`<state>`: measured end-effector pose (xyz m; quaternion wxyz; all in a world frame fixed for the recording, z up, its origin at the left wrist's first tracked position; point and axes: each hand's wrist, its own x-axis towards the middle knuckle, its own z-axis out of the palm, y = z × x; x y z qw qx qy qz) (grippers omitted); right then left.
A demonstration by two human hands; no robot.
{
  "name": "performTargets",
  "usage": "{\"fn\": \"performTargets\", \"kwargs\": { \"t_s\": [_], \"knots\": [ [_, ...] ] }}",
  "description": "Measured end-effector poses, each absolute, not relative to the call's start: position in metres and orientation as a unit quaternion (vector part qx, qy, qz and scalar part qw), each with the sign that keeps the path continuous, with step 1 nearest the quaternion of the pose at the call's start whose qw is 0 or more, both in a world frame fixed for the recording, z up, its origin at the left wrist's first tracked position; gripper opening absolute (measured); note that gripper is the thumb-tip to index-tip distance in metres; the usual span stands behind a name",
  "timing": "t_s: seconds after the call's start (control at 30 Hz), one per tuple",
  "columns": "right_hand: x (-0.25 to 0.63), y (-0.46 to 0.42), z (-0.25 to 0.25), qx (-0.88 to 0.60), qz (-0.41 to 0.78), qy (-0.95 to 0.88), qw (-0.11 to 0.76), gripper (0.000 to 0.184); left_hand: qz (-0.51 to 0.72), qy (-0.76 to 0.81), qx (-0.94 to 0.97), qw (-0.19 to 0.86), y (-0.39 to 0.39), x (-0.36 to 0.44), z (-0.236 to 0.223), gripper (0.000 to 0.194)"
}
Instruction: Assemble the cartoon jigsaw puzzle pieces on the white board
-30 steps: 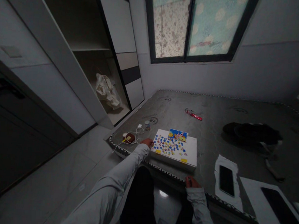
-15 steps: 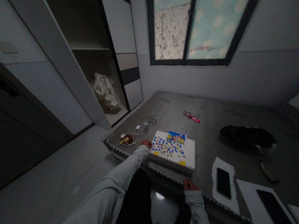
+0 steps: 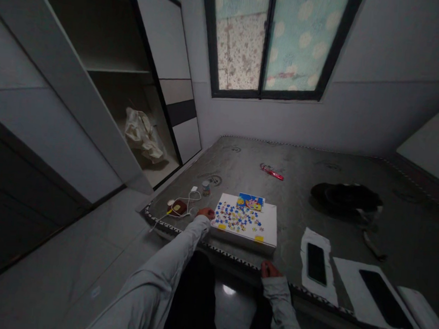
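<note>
In the open wardrobe (image 3: 182, 56), low down, a crumpled heap of white cloth (image 3: 144, 134), loosely folded. On the grey bed (image 3: 302, 160), edged in a black-and-white pattern, a small round jar (image 3: 206, 188); contents too small to tell. Near the front edge, a flat white box (image 3: 270, 222), rectangular, closed, inside hidden. Spread over the top of it, lobed puzzle pieces (image 3: 238, 217), mostly blue, some yellow and pink; behind them, a bright picture card (image 3: 250, 202); along the front, two yellow tabs (image 3: 259, 239).

Left of the box, a thin white cable (image 3: 190, 198) looped around a squarish brown item (image 3: 177, 208). Farther back, a slim red item (image 3: 272, 173); to the right, a black bundle (image 3: 347, 199). Nearer, a smooth dark phone (image 3: 317, 264) on rough-edged white paper (image 3: 330, 286).

Right at the left edge of the box, beside the nearest pieces, the left hand (image 3: 205, 213), grip bent inward; cannot tell how far closed, or whether holding a piece. At the front edge of the bed, just off the near right corner of the box, the right hand (image 3: 270, 270), grip loosely curled, anything inside hidden; pieces apart from it, up and to the left
</note>
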<state>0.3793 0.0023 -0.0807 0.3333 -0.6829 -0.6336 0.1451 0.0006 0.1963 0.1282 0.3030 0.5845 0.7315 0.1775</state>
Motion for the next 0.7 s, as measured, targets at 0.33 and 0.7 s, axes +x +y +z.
{"fn": "performTargets", "kwargs": {
  "t_s": [0.33,0.7],
  "knots": [
    [0.374,0.000,-0.075,-0.676,0.137,-0.638,0.342,0.034,0.116,0.728,0.598,0.314,0.196,0.000,0.124,0.039],
    [0.376,0.001,-0.095,-0.669,0.123,-0.629,0.377,0.036,0.108,0.727,0.629,0.254,0.225,0.000,0.119,0.042]
  ]
}}
